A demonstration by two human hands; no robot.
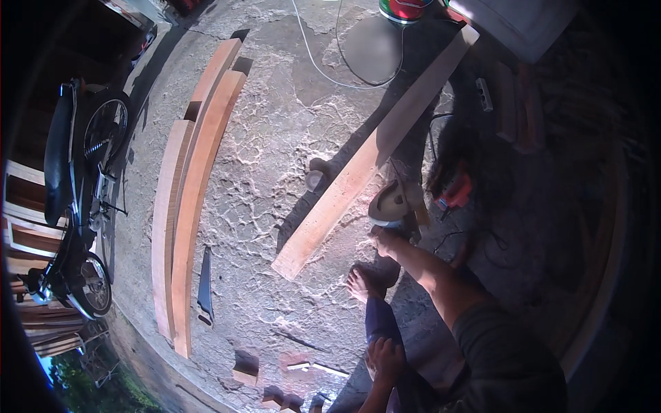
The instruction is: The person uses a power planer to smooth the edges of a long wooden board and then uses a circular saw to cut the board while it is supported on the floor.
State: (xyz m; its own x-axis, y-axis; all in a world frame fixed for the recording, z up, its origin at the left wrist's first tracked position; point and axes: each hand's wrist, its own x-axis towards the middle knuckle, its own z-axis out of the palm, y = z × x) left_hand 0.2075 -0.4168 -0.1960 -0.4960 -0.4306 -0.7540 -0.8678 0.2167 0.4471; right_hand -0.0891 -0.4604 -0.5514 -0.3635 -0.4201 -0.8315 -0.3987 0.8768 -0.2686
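A long wooden beam (344,199) lies slanted across the rough floor, its far part in shadow. Beside its right edge sits a rounded beige power tool (394,203) that looks like a circular saw. My right hand (384,242) is closed at the tool's near side; the shape of its grip is partly hidden. My left hand (385,358) rests over my bent leg in dark trousers and holds nothing, fingers apart. My bare foot (359,284) is on the floor near the beam's near end. Left of the beam lies a small round object (317,180), too unclear to name.
Several planks (206,179) lie side by side at the left, with a handsaw (205,289) next to them. A red and black tool (454,189) and cables are in shadow at right. Small wood blocks (246,372) lie near the front. A motorcycle (79,186) stands far left.
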